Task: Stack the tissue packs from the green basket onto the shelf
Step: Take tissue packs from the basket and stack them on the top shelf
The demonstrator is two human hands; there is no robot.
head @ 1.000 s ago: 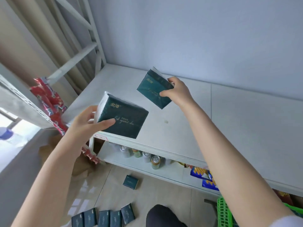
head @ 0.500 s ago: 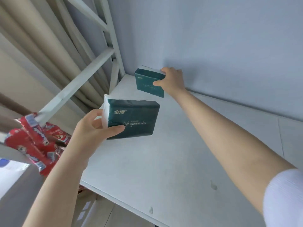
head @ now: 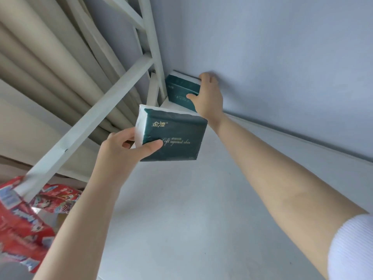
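**Two packs in hand, no stack yet seen on the shelf**

At the lower left edge, red printed packets (head: 24,219) are seen beside the white brace (head: 90,126) of the rack. The shelf board (head: 181,209) is spread out below both arms, and no stack of packs is seen on its visible part.

Above the board, the near tissue pack (head: 177,138) is held in the air by the left hand (head: 129,146). The thumb is pressed on the dark green face and the fingers are curled round the white end.

Farther back, the far tissue pack (head: 179,87) is gripped by the right hand (head: 209,98), with the thumb on the front face and the fingers hooked over the top. It is held in the back corner, at the wall (head: 282,77) and just beside the rack upright. Whether its lower edge rests on the board cannot be told, since that edge is hidden by the near pack.

The task is judged to be at an early stage: one pack is at its place but not released, and one is yet to be set down. The green basket is out of view, so the number left cannot be told.
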